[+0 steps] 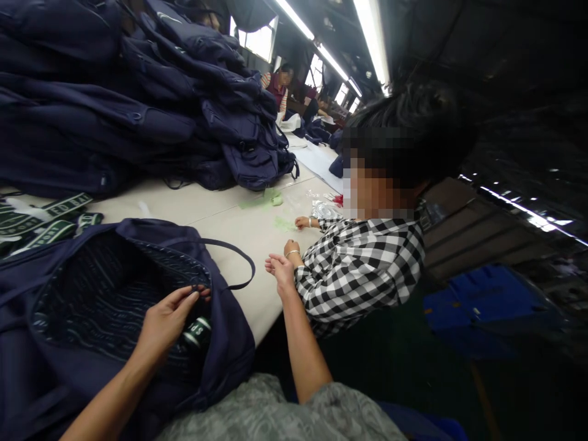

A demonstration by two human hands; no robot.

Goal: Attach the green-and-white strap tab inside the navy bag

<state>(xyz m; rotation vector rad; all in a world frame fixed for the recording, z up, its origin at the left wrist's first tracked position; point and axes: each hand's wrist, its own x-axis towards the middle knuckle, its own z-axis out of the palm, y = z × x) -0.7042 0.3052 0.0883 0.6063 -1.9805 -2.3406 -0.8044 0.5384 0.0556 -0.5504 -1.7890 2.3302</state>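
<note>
The left hand pinches the rim of a navy bag at its open mouth, thumb and fingers closed on the edge where a thin dark strap loop starts. The right hand is lifted just off the surface, fingers drawn together as if pinching something fine; a thread perhaps, though the view is too coarse to tell.

The bag lies on its side at the near edge of the surface, patterned lining facing up, with a small green-and-white label just below the left fingers.

To do this well, I would keep the rim taut with the left hand so the edge lies flat, and work close to that pinch so the fabric does not bunch.

Just past the right hand sits a person in a checked shirt, their own hands on the surface. Printed green straps lie at far left, and a high pile of navy bags rises behind.
</note>
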